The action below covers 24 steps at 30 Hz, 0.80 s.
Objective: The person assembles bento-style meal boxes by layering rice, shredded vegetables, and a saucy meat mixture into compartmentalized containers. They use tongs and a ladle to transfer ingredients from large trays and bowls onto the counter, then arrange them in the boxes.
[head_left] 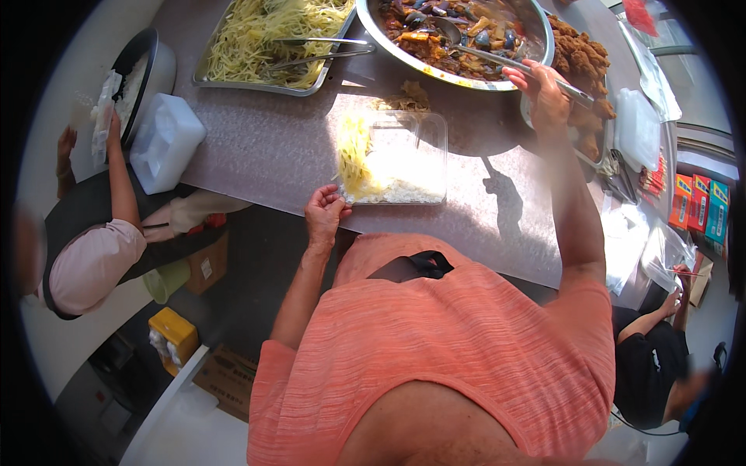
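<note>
My left hand pinches the near left corner of a clear plastic takeaway box on the table. White rice lies along the near side of the box, and pale yellow shredded potato fills its left part. Up at the right, my right hand is closed around the handle of a metal serving spoon. The spoon's bowl end rests among cooked eggplant pieces in a large round metal basin. Strong sunlight washes out part of the box.
Tongs lie on a tray of shredded potato. Fried food stands beyond my right hand. Stacked plastic boxes sit at the table's left edge. A co-worker on the left handles a box; another person is at the right.
</note>
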Motion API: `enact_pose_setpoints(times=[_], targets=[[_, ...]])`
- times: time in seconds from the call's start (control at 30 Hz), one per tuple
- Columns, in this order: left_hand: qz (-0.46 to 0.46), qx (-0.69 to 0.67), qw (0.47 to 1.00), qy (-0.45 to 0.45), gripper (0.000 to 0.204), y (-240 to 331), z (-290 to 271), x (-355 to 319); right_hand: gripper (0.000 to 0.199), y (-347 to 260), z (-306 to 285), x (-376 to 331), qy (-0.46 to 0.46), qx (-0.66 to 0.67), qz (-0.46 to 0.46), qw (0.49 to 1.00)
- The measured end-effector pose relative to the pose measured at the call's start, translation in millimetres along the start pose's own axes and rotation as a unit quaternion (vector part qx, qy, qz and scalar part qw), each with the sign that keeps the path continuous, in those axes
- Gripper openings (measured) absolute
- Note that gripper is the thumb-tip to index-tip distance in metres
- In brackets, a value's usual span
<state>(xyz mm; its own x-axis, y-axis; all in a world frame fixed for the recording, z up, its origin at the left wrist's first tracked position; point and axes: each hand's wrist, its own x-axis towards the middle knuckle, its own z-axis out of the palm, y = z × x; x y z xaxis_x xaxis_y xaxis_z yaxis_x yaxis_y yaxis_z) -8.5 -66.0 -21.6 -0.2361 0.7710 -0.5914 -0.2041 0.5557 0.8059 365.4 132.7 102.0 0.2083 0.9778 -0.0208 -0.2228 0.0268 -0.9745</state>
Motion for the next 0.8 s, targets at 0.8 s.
enact_pose_setpoints(times=[0.8], targets=[[0.485, 0.377, 0.787, 0.062, 0.027, 23.9, -27.5, 110.9, 0.024, -28.2, -2.5, -72.6, 0.126, 0.07, -0.017, 0.989]])
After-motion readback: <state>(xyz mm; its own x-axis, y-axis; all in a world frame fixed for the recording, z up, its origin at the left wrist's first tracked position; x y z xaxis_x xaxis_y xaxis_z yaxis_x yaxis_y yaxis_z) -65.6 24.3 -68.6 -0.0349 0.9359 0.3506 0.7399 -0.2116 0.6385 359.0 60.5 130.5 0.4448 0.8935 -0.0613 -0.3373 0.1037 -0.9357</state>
